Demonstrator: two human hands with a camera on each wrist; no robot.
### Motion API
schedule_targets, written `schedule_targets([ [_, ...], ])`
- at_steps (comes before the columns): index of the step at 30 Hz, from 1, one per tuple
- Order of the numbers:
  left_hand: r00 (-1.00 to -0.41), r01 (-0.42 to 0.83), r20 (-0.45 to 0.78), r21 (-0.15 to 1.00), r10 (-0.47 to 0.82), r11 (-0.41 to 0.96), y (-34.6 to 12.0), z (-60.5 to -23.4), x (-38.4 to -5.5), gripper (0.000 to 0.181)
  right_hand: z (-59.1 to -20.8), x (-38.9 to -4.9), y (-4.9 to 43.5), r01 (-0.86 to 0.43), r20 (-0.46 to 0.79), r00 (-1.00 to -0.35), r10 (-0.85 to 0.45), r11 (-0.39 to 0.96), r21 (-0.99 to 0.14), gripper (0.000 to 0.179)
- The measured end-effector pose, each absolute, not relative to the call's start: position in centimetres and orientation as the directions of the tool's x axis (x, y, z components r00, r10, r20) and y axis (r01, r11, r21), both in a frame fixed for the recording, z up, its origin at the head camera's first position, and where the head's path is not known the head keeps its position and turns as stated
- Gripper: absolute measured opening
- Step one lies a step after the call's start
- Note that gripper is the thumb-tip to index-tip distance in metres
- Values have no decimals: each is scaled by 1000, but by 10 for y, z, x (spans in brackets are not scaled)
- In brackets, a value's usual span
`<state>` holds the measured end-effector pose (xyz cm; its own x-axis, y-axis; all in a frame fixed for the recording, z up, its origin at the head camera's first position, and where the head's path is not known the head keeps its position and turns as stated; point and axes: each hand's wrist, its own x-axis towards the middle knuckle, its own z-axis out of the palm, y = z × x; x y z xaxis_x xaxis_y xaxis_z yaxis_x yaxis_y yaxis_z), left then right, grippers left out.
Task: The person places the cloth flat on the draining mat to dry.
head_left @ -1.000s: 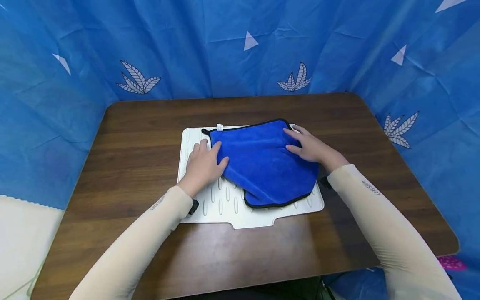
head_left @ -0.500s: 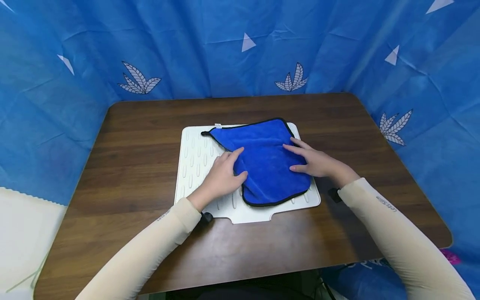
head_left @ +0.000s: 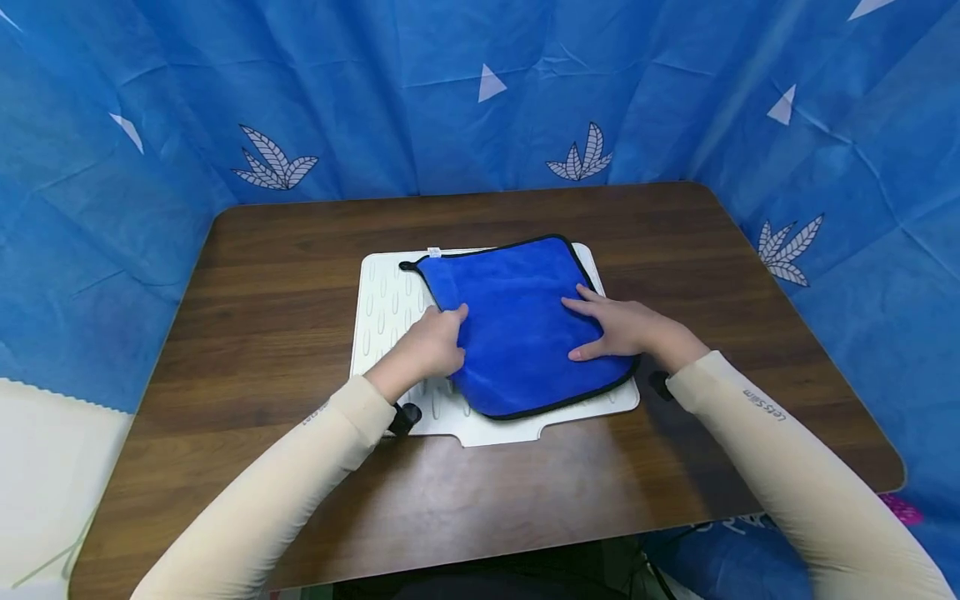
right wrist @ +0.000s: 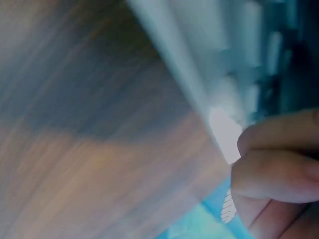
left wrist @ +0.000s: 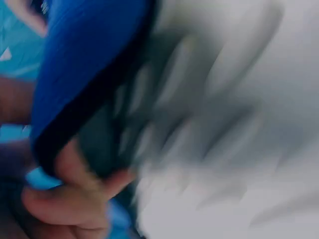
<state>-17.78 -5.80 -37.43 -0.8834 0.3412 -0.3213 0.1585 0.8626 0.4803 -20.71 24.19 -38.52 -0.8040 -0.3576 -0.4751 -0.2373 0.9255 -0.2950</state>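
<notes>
A blue towel (head_left: 517, 333) with black edging lies over a white ridged board (head_left: 375, 317) in the head view. At its left edge my left hand (head_left: 431, 342) grips the cloth, with the fingertips hidden. The left wrist view, blurred, shows the towel (left wrist: 94, 55) raised at its black border, with the fingers (left wrist: 75, 204) under that edge. On the towel's right side rests my right hand (head_left: 618, 327), its fingers spread. In the right wrist view, fingers of the right hand (right wrist: 279, 169) show at the board's edge (right wrist: 189, 74).
The board lies on a brown wooden table (head_left: 285, 292), its notched side towards me. A small black loop (head_left: 407, 266) and a white tag (head_left: 434, 252) stick out at the towel's upper left. Blue patterned curtains (head_left: 337, 92) enclose the table at the back and sides.
My left hand moved right onto the towel, then back left, and now grips its left edge. The towel's folded left part is drawn out wider to the left. The right hand moved slightly down.
</notes>
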Motion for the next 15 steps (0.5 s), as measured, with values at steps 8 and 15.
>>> schedule_targets([
  [8,-860,148,-384,440,335,886,-80,-374,-175,72,-389,-187,223,-226,-513,-786,-345,933,-280,109],
  [15,-876,128,-355,481,326,867,-89,-391,-159,91,-398,-183,217,-251,-475,-812,-341,937,-243,110],
])
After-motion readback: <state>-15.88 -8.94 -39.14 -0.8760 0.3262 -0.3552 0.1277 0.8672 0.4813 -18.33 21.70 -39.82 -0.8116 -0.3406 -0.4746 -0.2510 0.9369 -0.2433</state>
